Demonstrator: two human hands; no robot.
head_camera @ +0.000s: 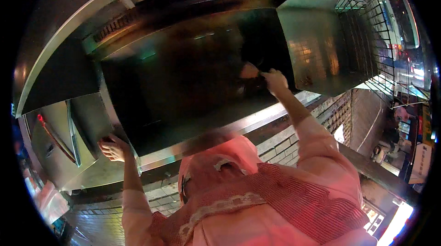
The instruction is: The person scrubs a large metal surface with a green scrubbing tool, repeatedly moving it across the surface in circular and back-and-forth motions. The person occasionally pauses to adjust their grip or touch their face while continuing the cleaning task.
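Observation:
A wide dark griddle (193, 108) lies before me, its surface partly in shadow, with a bright metal front edge (262, 115). Over its right part, my right hand (276, 82) grips a scraper or spatula (249, 70) by the handle; the blade is blurred and points left. Whether the blade touches the griddle cannot be made out. My left hand (115, 149) is at the griddle's front left corner, over the metal side shelf (100, 173). Its fingers are curled, and a dark patch beside them is too unclear to name.
A tall metal side panel (310, 46) bounds the griddle's right end, with a black wire rack (387, 46) beyond. At the left stands a thin metal strip (73, 136). A plastic bag (51, 203) hangs at lower left. A curved hood edge (69, 22) arches overhead.

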